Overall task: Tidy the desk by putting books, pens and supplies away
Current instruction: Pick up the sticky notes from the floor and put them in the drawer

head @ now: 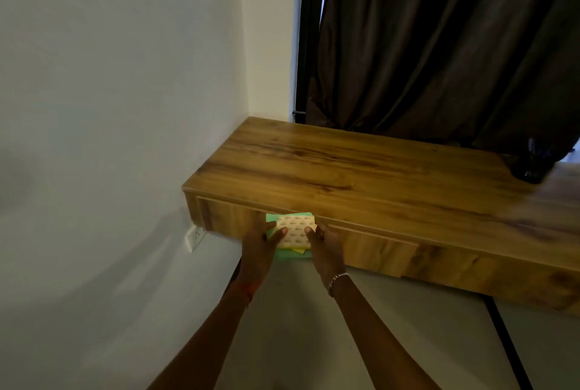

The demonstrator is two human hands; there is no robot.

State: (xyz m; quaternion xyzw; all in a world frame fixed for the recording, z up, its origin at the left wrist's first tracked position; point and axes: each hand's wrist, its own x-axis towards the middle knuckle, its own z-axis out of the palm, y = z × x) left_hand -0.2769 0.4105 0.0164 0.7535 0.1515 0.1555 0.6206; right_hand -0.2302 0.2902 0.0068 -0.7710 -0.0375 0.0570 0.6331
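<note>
Pad (295,232) — yellow printed top, green sheets beneath

The only print in view sits on the pale yellow top sheet of the sticky-note pad (296,227): a small reddish-brown mark, repeated in slanting rows across the whole sheet. It is too small and blurred to read. No other text, label, brand, number or sign can be read anywhere in view.
</note>
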